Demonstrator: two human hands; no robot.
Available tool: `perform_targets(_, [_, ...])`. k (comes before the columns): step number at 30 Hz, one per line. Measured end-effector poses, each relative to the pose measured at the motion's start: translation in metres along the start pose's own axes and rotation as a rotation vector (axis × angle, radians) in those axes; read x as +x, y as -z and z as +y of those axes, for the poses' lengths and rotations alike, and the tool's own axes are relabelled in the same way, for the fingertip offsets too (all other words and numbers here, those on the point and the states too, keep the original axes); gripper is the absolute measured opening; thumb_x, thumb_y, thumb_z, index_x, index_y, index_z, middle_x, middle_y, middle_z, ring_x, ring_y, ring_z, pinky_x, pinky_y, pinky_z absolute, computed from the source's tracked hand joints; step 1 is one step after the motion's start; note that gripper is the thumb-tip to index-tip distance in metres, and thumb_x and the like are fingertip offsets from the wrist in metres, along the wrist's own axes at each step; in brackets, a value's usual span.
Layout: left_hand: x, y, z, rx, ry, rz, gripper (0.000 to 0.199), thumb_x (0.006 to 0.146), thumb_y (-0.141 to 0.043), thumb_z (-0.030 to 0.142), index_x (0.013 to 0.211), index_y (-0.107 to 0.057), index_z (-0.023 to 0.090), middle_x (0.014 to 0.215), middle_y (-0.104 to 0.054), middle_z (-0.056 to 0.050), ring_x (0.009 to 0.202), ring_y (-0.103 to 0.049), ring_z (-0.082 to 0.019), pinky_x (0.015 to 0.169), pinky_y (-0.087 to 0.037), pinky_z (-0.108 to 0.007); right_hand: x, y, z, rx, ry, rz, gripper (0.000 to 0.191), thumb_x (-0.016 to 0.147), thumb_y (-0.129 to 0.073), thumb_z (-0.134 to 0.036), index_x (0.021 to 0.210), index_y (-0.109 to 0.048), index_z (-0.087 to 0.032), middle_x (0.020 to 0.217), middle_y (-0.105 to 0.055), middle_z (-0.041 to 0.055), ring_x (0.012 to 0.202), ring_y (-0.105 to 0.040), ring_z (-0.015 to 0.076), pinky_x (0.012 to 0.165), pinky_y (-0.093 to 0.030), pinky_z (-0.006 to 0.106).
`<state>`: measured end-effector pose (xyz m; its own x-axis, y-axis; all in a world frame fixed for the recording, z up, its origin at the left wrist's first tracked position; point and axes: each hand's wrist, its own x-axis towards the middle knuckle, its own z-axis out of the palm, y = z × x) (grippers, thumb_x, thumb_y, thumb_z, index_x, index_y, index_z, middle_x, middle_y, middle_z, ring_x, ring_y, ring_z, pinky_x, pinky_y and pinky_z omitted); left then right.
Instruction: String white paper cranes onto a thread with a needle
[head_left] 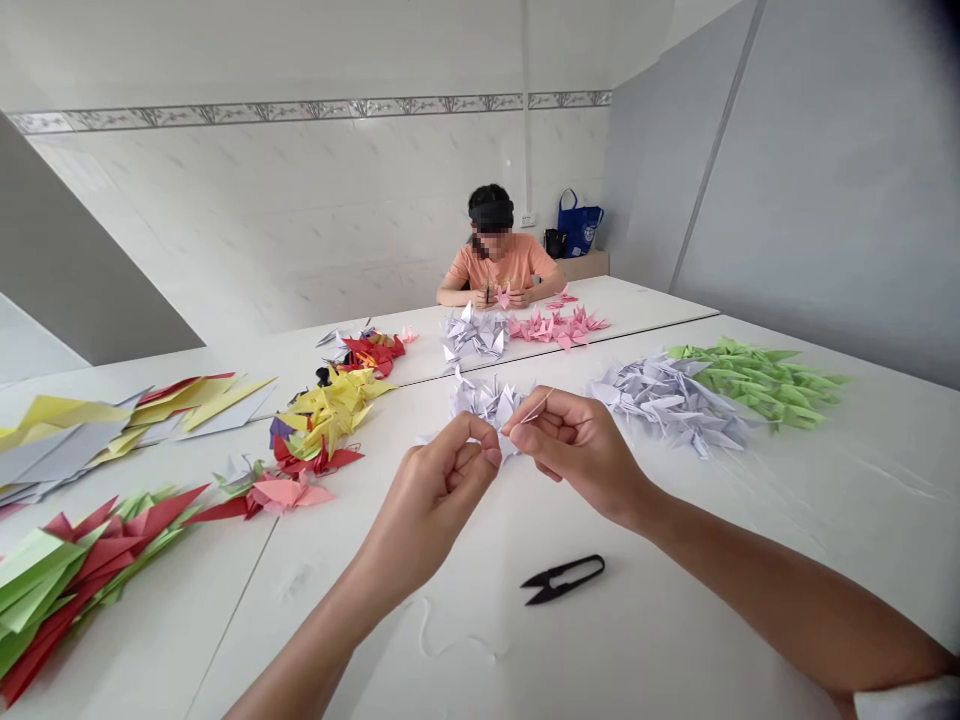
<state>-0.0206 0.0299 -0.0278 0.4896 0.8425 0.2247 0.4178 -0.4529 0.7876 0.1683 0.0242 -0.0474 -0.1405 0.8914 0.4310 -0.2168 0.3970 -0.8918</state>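
Observation:
My right hand (574,440) is pinched round a thin pale strand (538,405), possibly a needle or thread, in front of a pile of white folded paper cranes (484,400). Close beside it on the left, my left hand (450,480) has its thumb and forefinger pressed together; what they hold is too small to name. Black thread snips (564,580) lie on the white table (645,640) below my hands. Left of the snips, a loose white thread (457,645) curls on the tabletop.
White cranes (667,400) and green ones (765,380) lie at right. Yellow (330,405), red and pink cranes are at left, near folded paper stacks (82,560). Across the table, a person (499,255) handles a pink crane (503,297).

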Motion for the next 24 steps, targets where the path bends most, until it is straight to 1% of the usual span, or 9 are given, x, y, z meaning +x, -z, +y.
perform_targets(6, [-0.001,0.005,0.002,0.031,0.026,-0.091,0.019,0.104,-0.041,0.029,0.087,-0.045,0.023,0.059,-0.025,0.009,0.056,-0.021,-0.01,0.051,-0.022,-0.024,-0.002,0.001,-0.002,-0.042,0.047,0.037,0.021,0.089,-0.074,-0.037,0.084,-0.068,-0.018,0.056,-0.037,-0.0084,0.049,-0.031,0.0061,0.044,-0.025,0.022])
perform_targets(9, [-0.001,0.005,0.003,-0.011,0.025,-0.121,0.019,0.105,-0.042,0.032,0.09,-0.049,0.023,0.072,-0.047,0.005,0.066,-0.041,-0.01,0.06,-0.034,-0.024,-0.001,0.001,-0.001,-0.056,0.037,0.026,0.021,0.089,-0.074,-0.037,0.083,-0.067,-0.017,0.055,-0.037,-0.0086,0.048,-0.031,0.0059,0.043,-0.025,0.021])
perform_targets(12, [-0.001,0.002,0.006,-0.178,-0.019,-0.153,0.017,0.105,-0.045,0.04,0.107,-0.053,0.025,0.101,-0.06,0.0,0.097,-0.054,-0.013,0.082,-0.043,-0.025,-0.002,-0.002,0.001,-0.048,0.028,0.002,0.02,0.087,-0.076,-0.036,0.083,-0.067,-0.018,0.056,-0.043,-0.0079,0.048,-0.036,0.0059,0.046,-0.03,0.021])
perform_targets(13, [-0.001,0.001,0.007,-0.254,-0.017,-0.174,0.02,0.105,-0.046,0.042,0.111,-0.053,0.025,0.102,-0.06,-0.001,0.1,-0.054,-0.014,0.087,-0.043,-0.026,-0.003,-0.004,0.002,-0.033,0.023,-0.014,0.02,0.088,-0.075,-0.036,0.084,-0.067,-0.018,0.057,-0.048,-0.0067,0.049,-0.039,0.0064,0.047,-0.033,0.022])
perform_targets(15, [0.0,-0.001,0.008,-0.407,0.037,-0.218,0.024,0.104,-0.047,0.047,0.108,-0.053,0.024,0.087,-0.057,0.002,0.087,-0.056,-0.012,0.082,-0.045,-0.026,-0.005,-0.006,0.003,-0.018,0.019,-0.04,0.019,0.091,-0.072,-0.035,0.085,-0.066,-0.018,0.06,-0.053,-0.005,0.051,-0.043,0.007,0.049,-0.035,0.022])
perform_targets(17, [0.001,-0.003,0.007,-0.514,0.114,-0.242,0.029,0.102,-0.05,0.052,0.101,-0.053,0.023,0.07,-0.044,0.006,0.062,-0.045,-0.007,0.063,-0.04,-0.022,-0.007,-0.007,0.003,-0.051,0.03,-0.041,0.019,0.093,-0.07,-0.034,0.084,-0.066,-0.018,0.058,-0.048,-0.0063,0.051,-0.037,0.0062,0.048,-0.03,0.021])
perform_targets(19, [0.002,-0.004,0.005,-0.551,0.154,-0.229,0.033,0.099,-0.055,0.054,0.095,-0.052,0.022,0.063,-0.03,0.009,0.05,-0.024,-0.005,0.049,-0.024,-0.02,-0.008,-0.007,0.002,-0.108,0.043,-0.017,0.019,0.092,-0.07,-0.033,0.083,-0.067,-0.017,0.057,-0.04,-0.0074,0.052,-0.03,0.0061,0.047,-0.025,0.022])
perform_targets(21, [0.002,-0.005,0.003,-0.55,0.148,-0.19,0.033,0.097,-0.059,0.053,0.092,-0.052,0.021,0.061,-0.024,0.01,0.05,-0.016,-0.005,0.047,-0.015,-0.021,-0.008,-0.006,0.002,-0.133,0.035,-0.004,0.019,0.091,-0.072,-0.034,0.083,-0.068,-0.017,0.059,-0.039,-0.0072,0.053,-0.029,0.0063,0.048,-0.023,0.022])
perform_targets(24, [0.003,-0.005,0.001,-0.537,0.135,-0.15,0.035,0.099,-0.054,0.054,0.088,-0.052,0.02,0.064,-0.026,0.008,0.053,-0.018,-0.006,0.049,-0.016,-0.022,-0.008,-0.006,0.001,-0.123,0.002,-0.003,0.02,0.088,-0.075,-0.036,0.083,-0.068,-0.017,0.057,-0.035,-0.0084,0.051,-0.026,0.0057,0.046,-0.02,0.022])
